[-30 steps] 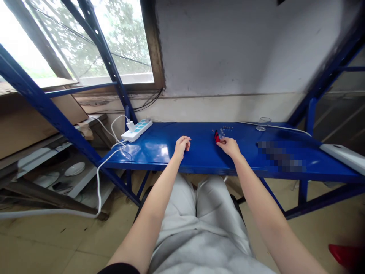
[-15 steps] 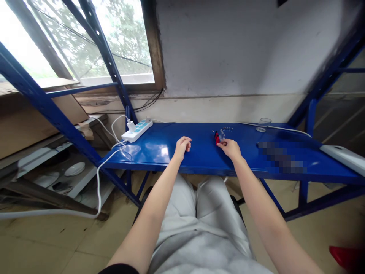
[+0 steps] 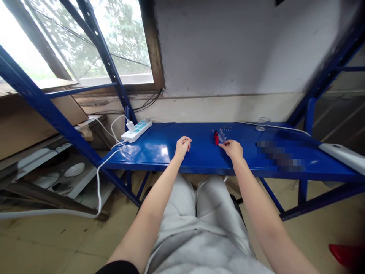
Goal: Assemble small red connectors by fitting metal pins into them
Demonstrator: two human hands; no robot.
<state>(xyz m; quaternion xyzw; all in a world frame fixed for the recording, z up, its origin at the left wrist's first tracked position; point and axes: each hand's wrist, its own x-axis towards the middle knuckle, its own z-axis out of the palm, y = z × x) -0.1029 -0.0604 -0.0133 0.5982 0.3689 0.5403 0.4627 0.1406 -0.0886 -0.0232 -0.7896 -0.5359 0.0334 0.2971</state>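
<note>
My left hand rests on the blue metal shelf with its fingers loosely curled into a fist, and nothing shows in it. My right hand lies further right on the shelf, fingers drawn together, fingertips just right of a small red piece and a few tiny clear pieces. What those fingers pinch, if anything, is too small to see. A short row of tiny dark bits lies behind the pieces.
A white power strip with plugged white cables sits at the shelf's left end. An empty glass stands at the back right, a white flat object at the far right. Blue rack uprights flank the shelf. White plates lie low left.
My right hand has drawn back a little to the right, off the red piece it was touching. My left hand has stayed put.
</note>
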